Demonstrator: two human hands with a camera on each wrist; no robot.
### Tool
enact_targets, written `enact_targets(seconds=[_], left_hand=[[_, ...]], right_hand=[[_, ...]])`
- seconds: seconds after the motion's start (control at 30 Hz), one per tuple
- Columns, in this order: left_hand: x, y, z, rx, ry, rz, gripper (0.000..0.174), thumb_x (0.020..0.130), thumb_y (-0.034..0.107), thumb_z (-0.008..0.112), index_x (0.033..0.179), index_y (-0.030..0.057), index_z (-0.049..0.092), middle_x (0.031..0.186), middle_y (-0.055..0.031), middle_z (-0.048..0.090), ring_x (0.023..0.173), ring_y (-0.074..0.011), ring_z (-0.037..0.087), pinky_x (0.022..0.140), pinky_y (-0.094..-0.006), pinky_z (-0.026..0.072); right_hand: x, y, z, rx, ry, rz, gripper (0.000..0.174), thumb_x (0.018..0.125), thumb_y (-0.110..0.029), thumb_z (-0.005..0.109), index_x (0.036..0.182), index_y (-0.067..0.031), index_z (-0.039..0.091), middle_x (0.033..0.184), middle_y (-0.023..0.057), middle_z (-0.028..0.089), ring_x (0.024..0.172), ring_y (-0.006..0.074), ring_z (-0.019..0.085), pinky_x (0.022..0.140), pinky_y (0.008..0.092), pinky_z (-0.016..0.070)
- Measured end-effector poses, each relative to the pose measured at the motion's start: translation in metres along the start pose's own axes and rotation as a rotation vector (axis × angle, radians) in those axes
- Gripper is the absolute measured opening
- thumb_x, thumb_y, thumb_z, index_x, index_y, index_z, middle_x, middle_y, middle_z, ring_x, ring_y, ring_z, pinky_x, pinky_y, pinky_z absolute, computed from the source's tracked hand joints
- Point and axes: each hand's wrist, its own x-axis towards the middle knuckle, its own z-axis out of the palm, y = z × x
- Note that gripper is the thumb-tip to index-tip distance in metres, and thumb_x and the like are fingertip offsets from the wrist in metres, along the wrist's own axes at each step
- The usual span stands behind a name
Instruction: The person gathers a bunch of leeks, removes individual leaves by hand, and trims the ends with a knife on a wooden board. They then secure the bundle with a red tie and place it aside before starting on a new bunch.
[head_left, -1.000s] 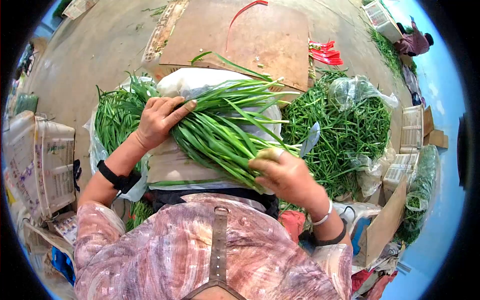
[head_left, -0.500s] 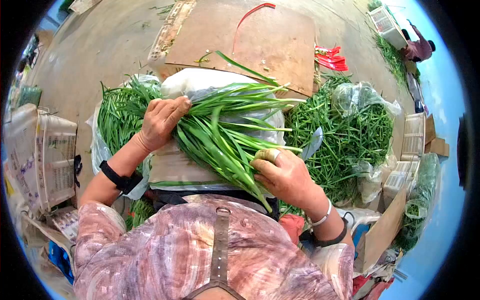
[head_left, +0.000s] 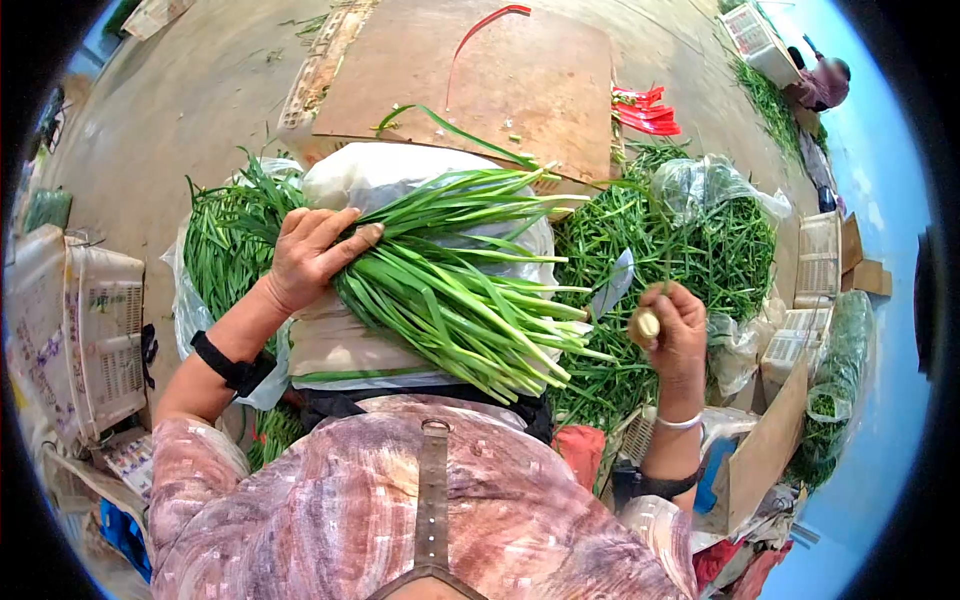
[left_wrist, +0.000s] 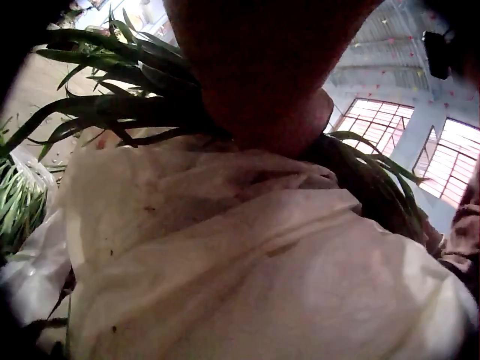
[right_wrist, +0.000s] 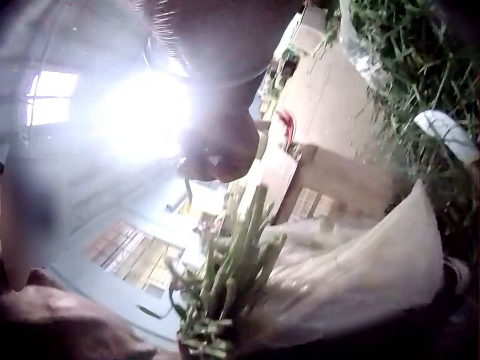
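Note:
A bunch of garlic chives (head_left: 460, 285) lies fanned out on a pale plastic-covered work surface (head_left: 340, 345), its light stalk ends pointing right. My left hand (head_left: 318, 258) grips the leafy side of the bunch, thumb lying across the top. Off to the right, apart from the bunch, my right hand (head_left: 672, 325) is raised with curled fingers and pinches a thin green leaf (head_left: 668, 262). A ring-like band (head_left: 648, 322) shows on one of its fingers. In the right wrist view, the cut stalk ends (right_wrist: 232, 277) sit below that hand.
A pale pointed blade (head_left: 612, 285) stands against a heap of loose green leaves (head_left: 620, 235) on the right. More greens (head_left: 225, 235) in plastic lie at left. Beyond is a brown board (head_left: 470, 80) with red strips (head_left: 646, 112) beside it. White crates (head_left: 105, 315) flank the left side.
My right hand has left the stalk ends and moved right and up, out over the loose heap with a thin leaf. The left hand keeps its hold on the bunch.

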Motion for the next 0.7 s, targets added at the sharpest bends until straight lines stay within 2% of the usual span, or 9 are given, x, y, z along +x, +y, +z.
enact_targets(seconds=[0.1,0.13,0.2,0.23,0.3,0.37,0.43,0.57,0.7], left_hand=[[0.000,-0.001,0.001,-0.024,0.003,-0.002,0.036,0.071,0.017,0.057,0.106,0.0153,0.063,0.104,-0.0079,0.060,0.084,-0.0209,0.057,0.076,-0.0326,0.0389],[0.001,-0.001,0.001,-0.027,0.007,0.000,0.036,0.070,0.017,0.058,0.106,0.0153,0.064,0.104,-0.0080,0.060,0.084,-0.0210,0.057,0.076,-0.0326,0.0389],[0.001,0.000,0.002,-0.033,0.008,0.008,0.036,0.070,0.017,0.058,0.106,0.0152,0.064,0.104,-0.0081,0.060,0.084,-0.0211,0.057,0.076,-0.0326,0.0389],[0.002,0.000,0.003,-0.025,0.012,0.016,0.036,0.070,0.017,0.058,0.106,0.0152,0.064,0.104,-0.0084,0.060,0.084,-0.0213,0.057,0.076,-0.0326,0.0389],[0.002,0.001,0.003,-0.017,0.010,0.032,0.036,0.070,0.017,0.059,0.106,0.0151,0.064,0.104,-0.0087,0.060,0.084,-0.0214,0.057,0.076,-0.0326,0.0390],[0.003,0.002,0.001,-0.025,0.005,0.029,0.037,0.070,0.017,0.059,0.106,0.0150,0.064,0.104,-0.0093,0.061,0.084,-0.0215,0.057,0.075,-0.0326,0.0390],[0.005,0.003,0.000,-0.001,0.020,0.033,0.034,0.071,0.017,0.058,0.104,0.0167,0.064,0.102,-0.0078,0.060,0.082,-0.0194,0.057,0.074,-0.0313,0.0391],[0.005,0.004,-0.004,0.008,0.042,0.012,0.032,0.071,0.017,0.057,0.102,0.0188,0.065,0.100,-0.0063,0.060,0.079,-0.0171,0.057,0.072,-0.0300,0.0394],[0.004,0.003,-0.003,0.003,0.053,0.024,0.034,0.071,0.017,0.057,0.104,0.0197,0.065,0.100,-0.0059,0.060,0.079,-0.0165,0.056,0.072,-0.0296,0.0391]], right_hand=[[-0.002,-0.010,-0.050,-0.861,0.143,0.188,0.022,0.083,-0.014,0.059,0.095,0.0049,0.059,0.067,0.0089,0.060,0.056,0.0166,0.058,0.053,0.0278,0.0470],[-0.004,-0.007,-0.069,-1.776,0.137,0.036,0.027,0.079,-0.016,0.061,0.098,0.0041,0.059,0.075,0.0150,0.063,0.065,0.0238,0.063,0.060,0.0326,0.0490],[0.020,-0.019,-0.042,-1.768,0.241,-0.301,0.028,0.077,-0.017,0.063,0.098,0.0020,0.061,0.083,0.0190,0.064,0.076,0.0286,0.064,0.066,0.0350,0.0496],[0.037,-0.028,-0.020,-1.344,0.235,-0.106,0.030,0.077,-0.018,0.064,0.099,0.0016,0.061,0.088,0.0193,0.064,0.082,0.0284,0.064,0.070,0.0352,0.0496],[0.075,-0.033,0.021,-1.243,0.153,-0.125,0.036,0.076,-0.020,0.066,0.104,0.0021,0.059,0.093,0.0187,0.064,0.085,0.0277,0.064,0.072,0.0356,0.0498],[0.123,-0.012,0.038,-1.236,0.064,-0.351,0.046,0.074,-0.023,0.070,0.108,0.0039,0.056,0.094,0.0198,0.064,0.084,0.0270,0.064,0.071,0.0348,0.0502],[0.162,0.008,0.045,-1.126,-0.017,-0.149,0.054,0.068,-0.025,0.075,0.107,0.0068,0.056,0.092,0.0228,0.063,0.084,0.0281,0.064,0.073,0.0345,0.0499],[0.181,0.020,0.049,-1.190,-0.115,-0.068,0.033,0.069,-0.015,0.071,0.095,0.0042,0.062,0.087,0.0178,0.064,0.073,0.0245,0.063,0.065,0.0325,0.0498],[0.163,0.025,0.041,-1.047,-0.039,-0.255,0.022,0.073,-0.008,0.066,0.091,0.0039,0.064,0.078,0.0123,0.064,0.065,0.0182,0.061,0.059,0.0289,0.0479]])
